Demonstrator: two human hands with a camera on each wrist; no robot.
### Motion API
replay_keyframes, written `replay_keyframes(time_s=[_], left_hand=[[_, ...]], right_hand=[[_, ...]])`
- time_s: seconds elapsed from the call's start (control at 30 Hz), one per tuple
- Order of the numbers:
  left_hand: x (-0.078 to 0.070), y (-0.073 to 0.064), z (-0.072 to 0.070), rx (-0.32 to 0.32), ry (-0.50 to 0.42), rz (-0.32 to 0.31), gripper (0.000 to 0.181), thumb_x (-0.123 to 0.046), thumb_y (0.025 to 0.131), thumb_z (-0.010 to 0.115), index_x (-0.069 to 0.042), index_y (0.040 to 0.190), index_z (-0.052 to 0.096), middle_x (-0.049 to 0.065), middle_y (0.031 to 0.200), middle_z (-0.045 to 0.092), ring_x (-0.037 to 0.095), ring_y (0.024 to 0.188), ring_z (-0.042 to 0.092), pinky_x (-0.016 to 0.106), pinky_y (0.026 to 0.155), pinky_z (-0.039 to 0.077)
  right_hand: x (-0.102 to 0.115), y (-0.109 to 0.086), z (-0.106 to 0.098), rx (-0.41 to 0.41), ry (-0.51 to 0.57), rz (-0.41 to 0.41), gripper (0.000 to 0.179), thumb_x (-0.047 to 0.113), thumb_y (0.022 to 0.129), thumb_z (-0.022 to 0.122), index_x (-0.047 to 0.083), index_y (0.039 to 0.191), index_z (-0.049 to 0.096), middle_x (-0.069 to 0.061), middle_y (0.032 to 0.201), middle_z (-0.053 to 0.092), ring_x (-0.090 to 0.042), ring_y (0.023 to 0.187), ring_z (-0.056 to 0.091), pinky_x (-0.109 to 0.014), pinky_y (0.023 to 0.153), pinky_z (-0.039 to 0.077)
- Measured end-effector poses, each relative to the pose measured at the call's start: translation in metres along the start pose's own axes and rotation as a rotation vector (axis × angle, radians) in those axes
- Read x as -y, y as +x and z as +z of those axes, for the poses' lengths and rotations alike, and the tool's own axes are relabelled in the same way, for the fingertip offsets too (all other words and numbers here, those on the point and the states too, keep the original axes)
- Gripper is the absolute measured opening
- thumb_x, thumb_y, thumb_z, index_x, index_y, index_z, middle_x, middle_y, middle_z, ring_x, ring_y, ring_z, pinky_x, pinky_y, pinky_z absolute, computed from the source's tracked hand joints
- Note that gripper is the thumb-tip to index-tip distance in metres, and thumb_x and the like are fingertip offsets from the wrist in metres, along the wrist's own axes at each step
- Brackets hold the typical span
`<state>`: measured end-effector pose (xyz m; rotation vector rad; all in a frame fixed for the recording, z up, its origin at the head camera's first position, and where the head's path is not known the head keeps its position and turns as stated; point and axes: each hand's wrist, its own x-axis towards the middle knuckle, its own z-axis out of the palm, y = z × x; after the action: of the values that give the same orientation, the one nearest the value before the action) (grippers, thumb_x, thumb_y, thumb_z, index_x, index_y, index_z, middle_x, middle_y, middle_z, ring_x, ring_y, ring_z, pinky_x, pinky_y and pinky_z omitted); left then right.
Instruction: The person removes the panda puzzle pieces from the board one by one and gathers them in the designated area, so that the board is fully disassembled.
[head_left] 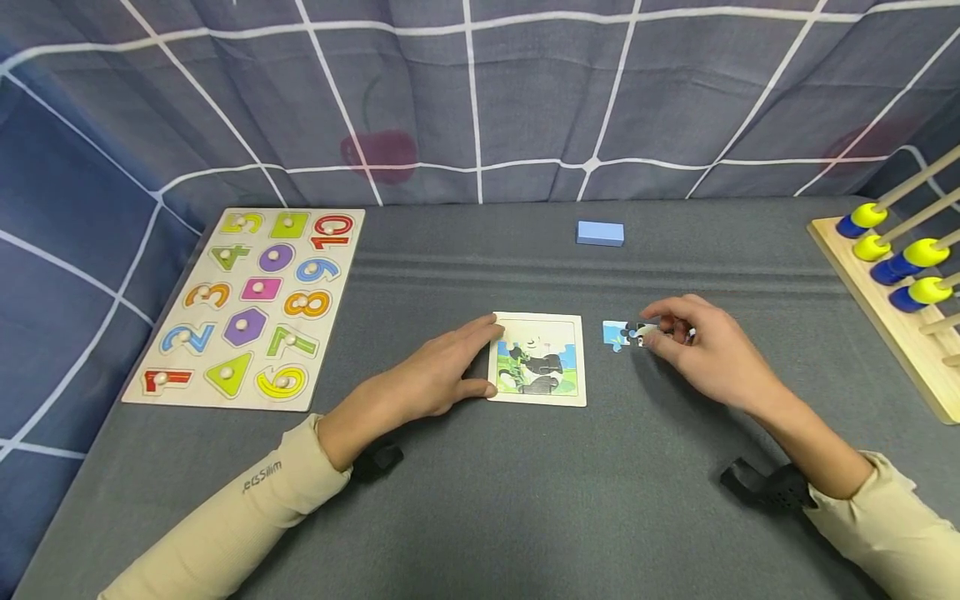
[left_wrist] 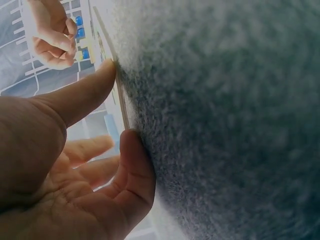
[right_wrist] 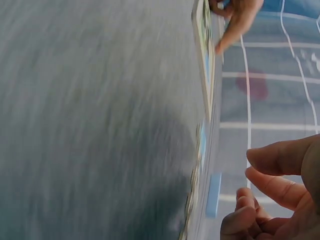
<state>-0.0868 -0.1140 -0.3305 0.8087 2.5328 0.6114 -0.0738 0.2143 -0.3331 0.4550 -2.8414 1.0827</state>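
Observation:
A square panda jigsaw in a pale wooden frame lies on the grey cloth, with part of its picture pale. My left hand rests at its left side. In the left wrist view the thumb is straight, its tip at the frame's edge. To the right of the frame lie loose puzzle pieces: a blue one and black-and-white ones, partly hidden by my right fingers. My right hand hovers over them. In the right wrist view its thumb and forefinger stand slightly apart, nothing between them.
A pale blue block lies behind the puzzle. On the left is a wooden number-and-shape peg board. A wooden bead rack with yellow and blue beads stands at the right edge. A checked curtain hangs behind.

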Motion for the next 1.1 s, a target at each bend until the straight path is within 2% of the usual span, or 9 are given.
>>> replay_keyframes(time_s=[0.23, 0.57, 0.8, 0.9, 1.1], left_hand=[[0.004, 0.003, -0.003, 0.040, -0.020, -0.035, 0.074, -0.029, 0.090, 0.074, -0.006, 0.151, 0.039, 0.010, 0.162, 0.020, 0.031, 0.143, 0.029, 0.046, 0.111, 0.028], [0.006, 0.004, -0.004, 0.037, -0.037, -0.014, 0.074, -0.028, 0.089, 0.075, -0.004, 0.150, 0.041, 0.010, 0.161, 0.022, 0.030, 0.143, 0.030, 0.045, 0.112, 0.029], [0.007, 0.003, -0.003, 0.036, -0.056, -0.023, 0.072, -0.028, 0.090, 0.074, -0.004, 0.149, 0.042, 0.010, 0.162, 0.022, 0.029, 0.143, 0.030, 0.044, 0.111, 0.029], [0.007, 0.002, -0.003, 0.036, -0.059, -0.026, 0.071, -0.028, 0.090, 0.074, -0.004, 0.149, 0.042, 0.010, 0.162, 0.021, 0.028, 0.142, 0.031, 0.044, 0.111, 0.029], [0.006, 0.003, -0.003, 0.036, -0.059, -0.020, 0.071, -0.028, 0.090, 0.074, -0.003, 0.149, 0.042, 0.010, 0.162, 0.021, 0.027, 0.138, 0.038, 0.044, 0.110, 0.032]], right_hand=[[0.025, 0.000, 0.025, 0.111, 0.092, -0.053, 0.019, 0.001, 0.087, 0.071, 0.006, 0.106, 0.071, 0.000, 0.087, 0.058, -0.014, 0.074, 0.050, -0.024, 0.063, 0.040], [0.050, 0.016, 0.053, 0.217, 0.180, -0.091, 0.021, 0.003, 0.086, 0.073, 0.006, 0.106, 0.071, 0.002, 0.085, 0.059, -0.014, 0.073, 0.054, -0.029, 0.063, 0.044], [0.059, 0.035, 0.066, 0.336, 0.188, -0.134, 0.023, 0.007, 0.088, 0.071, 0.005, 0.111, 0.069, 0.003, 0.085, 0.061, -0.013, 0.078, 0.056, -0.035, 0.072, 0.045], [0.060, 0.041, 0.069, 0.388, 0.179, -0.123, 0.027, 0.008, 0.088, 0.071, 0.003, 0.114, 0.068, 0.003, 0.084, 0.061, -0.013, 0.077, 0.056, -0.035, 0.072, 0.046], [0.060, 0.044, 0.072, 0.400, 0.130, -0.144, 0.032, 0.008, 0.086, 0.072, 0.001, 0.116, 0.068, 0.002, 0.083, 0.059, -0.013, 0.076, 0.054, -0.035, 0.073, 0.045]])
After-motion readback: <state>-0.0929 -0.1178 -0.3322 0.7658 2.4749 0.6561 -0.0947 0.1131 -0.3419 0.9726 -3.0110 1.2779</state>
